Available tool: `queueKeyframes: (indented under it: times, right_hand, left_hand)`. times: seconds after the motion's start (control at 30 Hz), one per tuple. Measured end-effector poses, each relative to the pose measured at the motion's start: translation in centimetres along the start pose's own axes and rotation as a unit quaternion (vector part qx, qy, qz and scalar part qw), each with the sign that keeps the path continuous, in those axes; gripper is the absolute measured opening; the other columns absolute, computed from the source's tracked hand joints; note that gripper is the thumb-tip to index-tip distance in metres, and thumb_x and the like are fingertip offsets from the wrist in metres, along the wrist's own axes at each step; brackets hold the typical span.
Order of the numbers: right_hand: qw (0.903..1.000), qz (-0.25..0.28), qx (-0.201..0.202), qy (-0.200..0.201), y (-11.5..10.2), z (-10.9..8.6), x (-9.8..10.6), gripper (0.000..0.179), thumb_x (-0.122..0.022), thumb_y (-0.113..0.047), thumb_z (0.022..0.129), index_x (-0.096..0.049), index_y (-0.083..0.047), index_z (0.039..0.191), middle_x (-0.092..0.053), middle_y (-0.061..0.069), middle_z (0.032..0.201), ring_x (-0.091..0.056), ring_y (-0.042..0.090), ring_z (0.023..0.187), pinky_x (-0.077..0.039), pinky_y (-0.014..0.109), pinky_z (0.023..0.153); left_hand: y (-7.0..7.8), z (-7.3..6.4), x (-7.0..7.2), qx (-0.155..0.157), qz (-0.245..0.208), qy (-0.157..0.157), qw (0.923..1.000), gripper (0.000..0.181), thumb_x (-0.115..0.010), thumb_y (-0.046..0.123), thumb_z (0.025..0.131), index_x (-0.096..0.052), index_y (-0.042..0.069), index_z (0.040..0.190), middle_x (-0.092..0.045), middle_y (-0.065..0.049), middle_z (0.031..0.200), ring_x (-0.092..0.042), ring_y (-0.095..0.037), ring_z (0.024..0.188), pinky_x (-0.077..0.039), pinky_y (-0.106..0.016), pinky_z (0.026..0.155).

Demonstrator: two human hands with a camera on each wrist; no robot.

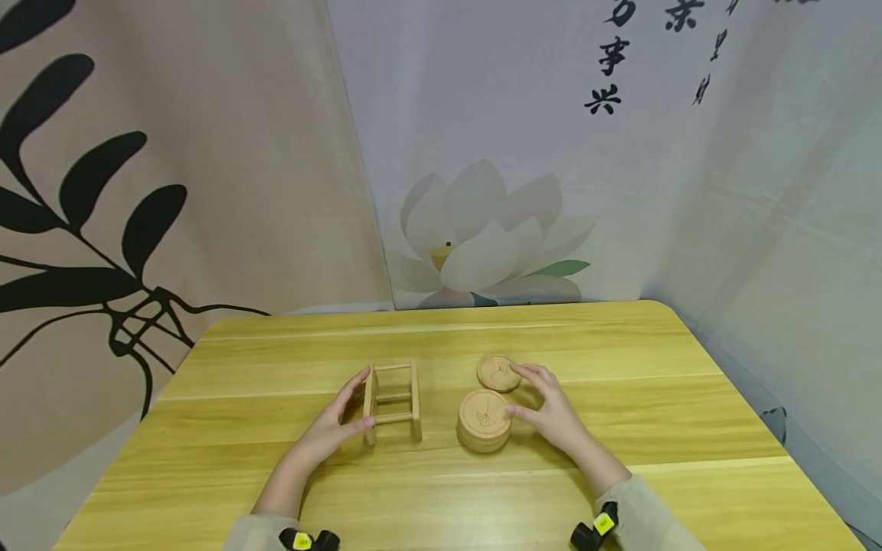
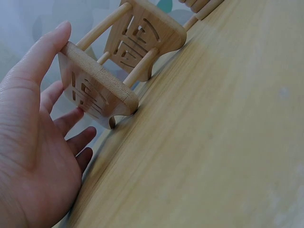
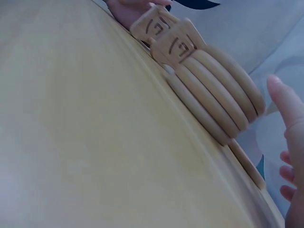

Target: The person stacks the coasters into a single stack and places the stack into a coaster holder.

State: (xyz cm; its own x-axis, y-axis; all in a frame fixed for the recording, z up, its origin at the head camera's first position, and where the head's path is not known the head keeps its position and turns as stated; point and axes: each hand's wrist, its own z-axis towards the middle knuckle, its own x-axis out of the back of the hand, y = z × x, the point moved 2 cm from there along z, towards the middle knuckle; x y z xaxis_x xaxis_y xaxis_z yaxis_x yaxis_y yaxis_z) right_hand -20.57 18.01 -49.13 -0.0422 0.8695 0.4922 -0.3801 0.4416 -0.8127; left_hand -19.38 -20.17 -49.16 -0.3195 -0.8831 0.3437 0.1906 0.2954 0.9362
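On the table stands a small wooden coaster rack with two cut-out side panels joined by round rungs. My left hand holds its left panel, thumb at the near upper corner and fingers along the outer face. To the right, round wooden coasters lie in a stack, the top one engraved. A single coaster lies flat just behind the stack. Beside both is my right hand, its thumb by the stack and forefinger at the single coaster's edge. In the right wrist view its thumb appears apart from the stack.
All of this rests on a yellow wood-grain table. A printed cloth with a lotus and black characters hangs behind it. Another cloth with dark leaves hangs at the left.
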Motion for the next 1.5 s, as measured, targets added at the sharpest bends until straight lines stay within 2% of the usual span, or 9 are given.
queueKeyframes:
  times: [0.37, 0.7, 0.9, 1.13, 1.5]
  right_hand:
    - [0.9997, -0.002, -0.026, -0.001, 1.7, 0.9, 0.8, 0.071, -0.078, -0.025, 0.081, -0.045, -0.009, 0.142, -0.038, 0.017, 0.142, -0.04, 0.039, 0.125, -0.032, 0.058, 0.103]
    - [0.9997, -0.006, -0.024, -0.003, 3.1, 2.0, 1.0, 0.069, -0.078, -0.022, 0.081, -0.046, -0.005, 0.141, -0.04, 0.019, 0.139, -0.042, 0.041, 0.123, -0.031, 0.057, 0.103]
    - [0.999, -0.039, -0.018, -0.01, 3.3, 2.6, 1.1, 0.07, -0.079, -0.027, 0.08, -0.049, -0.006, 0.139, -0.041, 0.02, 0.139, -0.036, 0.041, 0.129, -0.028, 0.059, 0.104]
    - [0.9964, -0.072, -0.003, -0.044, 3.6, 3.2, 1.0, 0.074, -0.08, -0.034, 0.078, -0.048, -0.007, 0.14, -0.04, 0.021, 0.142, -0.031, 0.04, 0.131, -0.028, 0.062, 0.102]
    - [0.9901, -0.123, 0.022, -0.064, 4.4, 4.2, 0.6, 0.076, -0.081, -0.035, 0.076, -0.049, -0.009, 0.14, -0.045, 0.018, 0.138, -0.036, 0.04, 0.127, -0.029, 0.061, 0.101]
  left_hand:
    - [-0.1, 0.1, -0.1, 0.003, 0.01, 0.005, 0.9999, 0.077, -0.064, 0.022, 0.093, -0.018, 0.036, 0.153, -0.021, -0.013, 0.155, -0.018, -0.039, 0.139, -0.014, -0.072, 0.1]
    - [0.0, 0.1, -0.1, -0.005, 0.006, 0.003, 1.0, 0.077, -0.064, 0.021, 0.093, -0.018, 0.035, 0.153, -0.02, -0.013, 0.155, -0.017, -0.039, 0.14, -0.013, -0.072, 0.101]
    - [0.0, 0.1, -0.1, -0.007, 0.005, 0.003, 1.0, 0.077, -0.064, 0.02, 0.093, -0.018, 0.035, 0.153, -0.021, -0.013, 0.155, -0.017, -0.039, 0.14, -0.013, -0.071, 0.102]
    - [0.0, 0.0, -0.1, -0.004, -0.004, 0.0, 1.0, 0.077, -0.064, 0.019, 0.093, -0.018, 0.036, 0.153, -0.02, -0.013, 0.155, -0.017, -0.04, 0.14, -0.012, -0.071, 0.102]
    - [-0.1, 0.0, -0.1, -0.001, 0.003, 0.003, 1.0, 0.078, -0.064, 0.02, 0.093, -0.017, 0.032, 0.154, -0.021, -0.013, 0.155, -0.018, -0.04, 0.139, -0.014, -0.071, 0.101]
